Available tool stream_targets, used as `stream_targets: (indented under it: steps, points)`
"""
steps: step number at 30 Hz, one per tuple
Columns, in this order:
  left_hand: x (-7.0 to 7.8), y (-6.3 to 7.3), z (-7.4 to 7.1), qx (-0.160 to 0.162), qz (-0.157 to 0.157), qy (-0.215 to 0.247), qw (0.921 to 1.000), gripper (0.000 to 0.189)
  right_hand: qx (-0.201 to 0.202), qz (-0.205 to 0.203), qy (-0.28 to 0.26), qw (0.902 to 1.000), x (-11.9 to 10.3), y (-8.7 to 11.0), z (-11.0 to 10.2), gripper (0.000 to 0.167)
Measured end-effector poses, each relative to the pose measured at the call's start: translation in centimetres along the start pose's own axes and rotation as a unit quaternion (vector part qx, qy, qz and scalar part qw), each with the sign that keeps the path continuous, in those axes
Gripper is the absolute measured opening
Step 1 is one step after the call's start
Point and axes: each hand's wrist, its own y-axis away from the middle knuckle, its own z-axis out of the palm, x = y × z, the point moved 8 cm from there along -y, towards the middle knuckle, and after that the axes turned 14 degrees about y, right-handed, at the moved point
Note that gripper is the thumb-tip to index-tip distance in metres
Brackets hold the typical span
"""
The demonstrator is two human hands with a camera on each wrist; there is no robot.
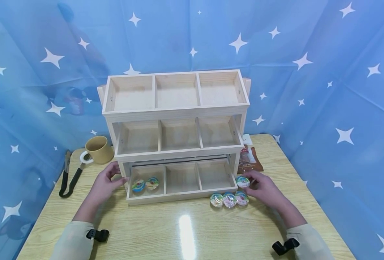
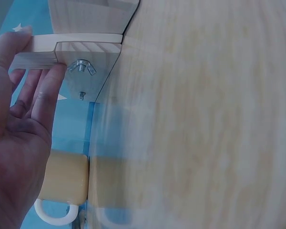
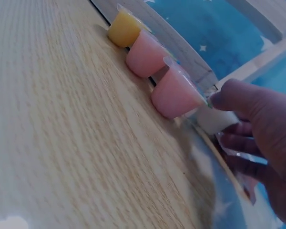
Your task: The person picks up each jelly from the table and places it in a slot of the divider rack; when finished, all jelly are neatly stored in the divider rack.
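A three-tier wooden rack (image 1: 175, 112) stands at the table's back, each tier split into three compartments. With the thumb on one side and the fingers on the other, my left hand (image 1: 105, 184) grips the rack's lower left side; a wing nut (image 2: 82, 67) shows beside the fingertips. My right hand (image 1: 263, 188) pinches a white jelly cup (image 3: 214, 119) at the rack's lower right corner. In front of that corner sit a yellow jelly cup (image 3: 125, 29) and two pink ones (image 3: 147, 55) in a row. Two more jelly cups (image 1: 145, 184) lie in the bottom left compartment.
Left of the rack are a tan mug (image 1: 101, 151) with a white handle and black-handled tongs (image 1: 71, 180). A brown packet (image 1: 250, 160) lies behind my right hand. A blue star-patterned curtain (image 1: 185, 32) hangs behind the table (image 1: 146, 231).
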Motion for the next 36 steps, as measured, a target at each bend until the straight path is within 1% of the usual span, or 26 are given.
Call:
stream_targets:
  steps: [3, 8, 15, 17, 21, 24, 27, 32, 36]
  points:
    - [0.0, 0.0, 0.0, 0.000, 0.000, 0.000, 1.0000, 0.054, 0.023, 0.003, 0.002, 0.9997, -0.3, 0.2, -0.3, 0.043]
    - [-0.1, 0.0, 0.0, 0.000, -0.002, 0.000, 1.0000, 0.054, 0.053, -0.013, 0.014, 0.9984, -1.4, 0.6, -0.8, 0.044]
    - [-0.1, 0.0, 0.1, 0.000, -0.002, 0.003, 1.0000, 0.054, 0.111, -0.034, 0.035, 0.9927, -3.2, 1.2, -2.0, 0.048]
    - [-0.1, 0.0, 0.1, 0.000, 0.000, 0.003, 1.0000, 0.055, 0.123, -0.043, 0.033, 0.9909, -3.9, 1.2, -2.3, 0.049]
    - [-0.2, -0.1, 0.0, 0.000, 0.004, 0.001, 1.0000, 0.054, 0.143, -0.071, 0.009, 0.9871, -5.7, 0.7, -2.4, 0.050]
    - [-0.2, -0.1, -0.1, 0.001, 0.005, -0.001, 1.0000, 0.055, 0.147, -0.093, -0.006, 0.9848, -7.3, 0.0, -2.1, 0.049]
    - [-0.3, -0.1, -0.1, 0.001, 0.002, 0.001, 1.0000, 0.056, 0.139, -0.110, -0.022, 0.9840, -9.0, -0.8, -1.4, 0.046]
    - [-0.2, -0.1, -0.1, 0.000, 0.003, 0.004, 1.0000, 0.056, 0.107, -0.123, -0.032, 0.9861, -11.8, -2.5, 0.1, 0.045]
    - [-0.1, -0.1, 0.0, -0.001, 0.004, 0.008, 1.0000, 0.055, 0.074, -0.119, -0.035, 0.9895, -13.3, -3.8, 1.5, 0.046]
